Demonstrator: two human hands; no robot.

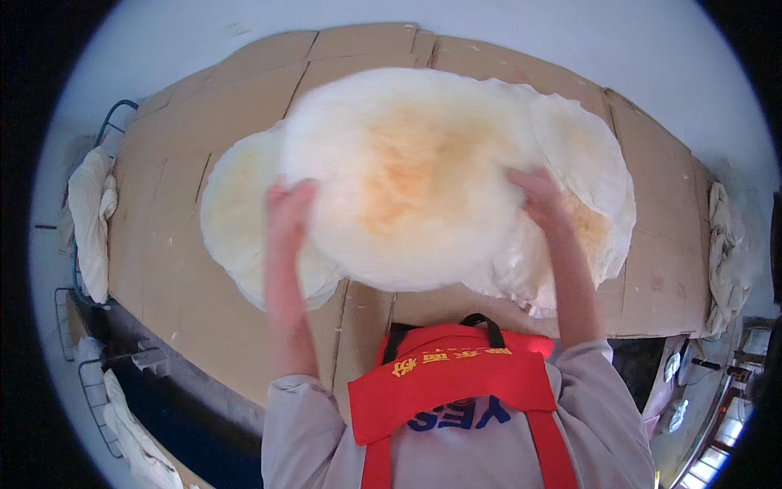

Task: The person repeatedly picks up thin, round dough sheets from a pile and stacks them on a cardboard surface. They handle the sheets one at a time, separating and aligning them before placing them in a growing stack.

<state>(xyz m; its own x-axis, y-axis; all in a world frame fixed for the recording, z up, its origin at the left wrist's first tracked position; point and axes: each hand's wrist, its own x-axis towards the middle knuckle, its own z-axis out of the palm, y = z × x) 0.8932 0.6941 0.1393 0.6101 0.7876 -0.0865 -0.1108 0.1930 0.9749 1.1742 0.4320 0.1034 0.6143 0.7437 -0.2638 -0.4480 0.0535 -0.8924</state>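
Note:
A large, round, thin flatbread [407,171], pale with browned patches in its middle, is spread out in front of me, blurred by motion. My left hand [291,204] grips its left edge, and my right hand [539,196] has hold of its right edge. Partly beneath it on the left lie pale flatbreads [240,208], overlapping one another. More flatbreads [595,159], some browned, lie under and beyond its right side. The fingertips of both hands are smeared.
Cardboard sheets [187,253] cover the wide table, which curves toward a pale wall. Bunched whitish cloths [91,216] hang on a metal frame at the left; another cloth [723,257] lies at the right end. My red apron [456,391] is close to the near edge.

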